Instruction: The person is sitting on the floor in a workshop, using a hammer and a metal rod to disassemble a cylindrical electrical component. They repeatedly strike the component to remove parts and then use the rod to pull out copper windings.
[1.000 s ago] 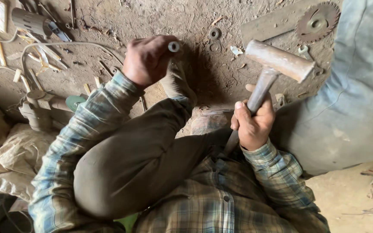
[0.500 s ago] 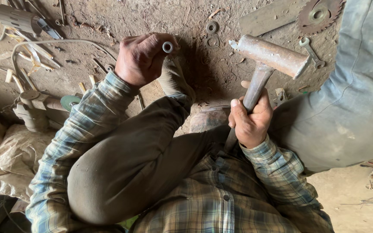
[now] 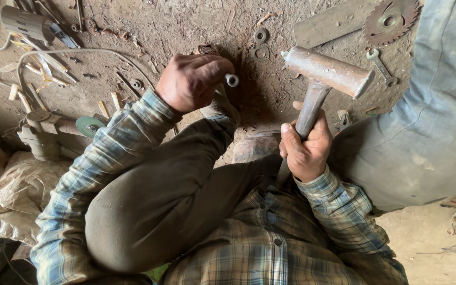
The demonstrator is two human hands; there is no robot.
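The left hand (image 3: 192, 82) was closed around a short metal rod (image 3: 231, 79), only its ring-like end showing past the fingers, held just above the dirt floor (image 3: 185, 26) by the raised knee. The right hand (image 3: 304, 150) was clamped on the wooden handle of a hammer (image 3: 327, 71), whose heavy steel head hung raised and well apart from the rod. A blow landing off-centre would likely have caught the left fingers, wrapped so close to the rod's end; a glancing strike might also have kicked the rod loose. No container showed anywhere; washers (image 3: 261, 36), a saw blade (image 3: 391, 20), a spanner (image 3: 382, 66) and an angle grinder (image 3: 54, 129) lay loose on the floor, beside a sack (image 3: 6, 195) whose contents could not be seen.
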